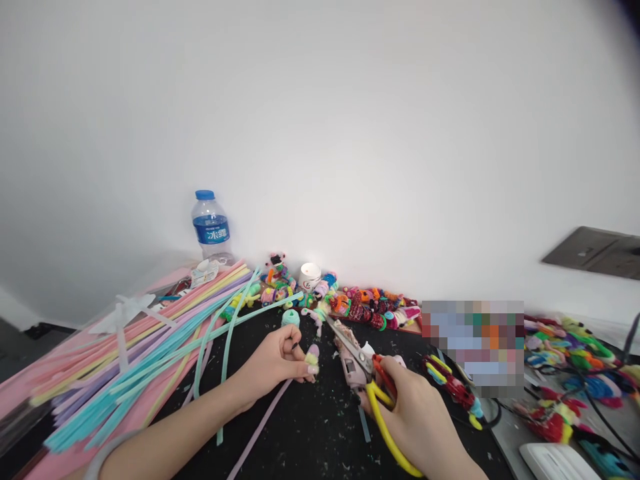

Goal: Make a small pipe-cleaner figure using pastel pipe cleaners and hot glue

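Observation:
My left hand rests on the black table, fingers curled around a lilac pipe cleaner whose end is wound into a small lilac and yellow coil at my fingertips. My right hand grips scissors with yellow and red handles; their blades point up and left, over a pink glue gun lying on the table. The two hands are a short way apart.
A sheaf of long pastel pipe cleaners lies at the left. A water bottle and a white cup stand by the wall, with a row of colourful pipe-cleaner figures. More figures and cables crowd the right.

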`<state>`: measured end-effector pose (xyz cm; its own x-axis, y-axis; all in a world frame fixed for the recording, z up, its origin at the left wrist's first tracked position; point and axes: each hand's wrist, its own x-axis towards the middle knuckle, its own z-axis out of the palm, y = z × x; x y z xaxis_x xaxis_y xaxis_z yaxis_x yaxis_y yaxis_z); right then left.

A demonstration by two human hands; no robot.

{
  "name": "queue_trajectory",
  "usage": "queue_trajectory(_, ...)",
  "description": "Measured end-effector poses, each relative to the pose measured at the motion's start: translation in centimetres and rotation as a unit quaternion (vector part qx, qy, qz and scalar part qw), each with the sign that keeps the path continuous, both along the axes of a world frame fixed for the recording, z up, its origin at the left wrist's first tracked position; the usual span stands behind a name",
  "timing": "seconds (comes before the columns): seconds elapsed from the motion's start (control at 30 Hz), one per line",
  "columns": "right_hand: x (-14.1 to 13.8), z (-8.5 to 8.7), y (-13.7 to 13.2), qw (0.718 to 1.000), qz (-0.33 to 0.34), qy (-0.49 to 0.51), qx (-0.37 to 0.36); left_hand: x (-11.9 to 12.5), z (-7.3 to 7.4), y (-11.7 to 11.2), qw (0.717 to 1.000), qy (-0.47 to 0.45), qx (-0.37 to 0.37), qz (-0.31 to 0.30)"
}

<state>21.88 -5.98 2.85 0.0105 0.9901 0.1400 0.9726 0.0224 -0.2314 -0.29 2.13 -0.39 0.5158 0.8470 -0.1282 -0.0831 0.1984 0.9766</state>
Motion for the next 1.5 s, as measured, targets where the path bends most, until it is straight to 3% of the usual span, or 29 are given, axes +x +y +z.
queue_trajectory(0.27,2.5,-0.7,1.1,0.986,-0.079,-0.05,0.141,-0.1,0.7,-0.2,1.0,-0.003,-0.02,0.002)
queue_trajectory(0.37,4.0,-0.9,1.8,0.978,-0.113,-0.079,0.158,0.0,0.6,-0.1,1.0,-0.015,-0.025,-0.007)
queue_trajectory(0.57,7.6,-1.6,3.3,0.975,-0.071,-0.095,0.186,0.0,0.1,0.0,0.999,-0.038,-0.011,0.011)
queue_trajectory(0.8,10.3,-2.9,4.6,0.969,-0.047,-0.075,0.229,0.0,0.2,0.1,0.995,-0.017,0.023,0.1)
queue_trajectory(0.97,8.6,-2.1,4.2,0.956,-0.018,-0.064,0.285,0.0,0.5,0.1,0.995,-0.043,-0.009,0.093)
queue_trajectory(1.03,7.2,-1.7,3.6,0.953,0.01,-0.031,0.3,0.0,0.5,0.2,0.995,-0.013,0.019,0.093)
queue_trajectory(1.23,3.9,-1.7,2.3,0.961,0.073,0.022,0.264,0.0,0.8,-0.2,0.98,0.105,0.166,0.019)
queue_trajectory(1.37,2.1,-2.1,1.6,0.963,0.127,0.037,0.234,0.0,1.1,-0.6,0.963,0.17,0.208,-0.024)
queue_trajectory(1.5,0.1,-2.0,0.8,0.96,0.182,0.056,0.203,0.1,0.8,-0.6,0.968,0.147,0.2,-0.022)
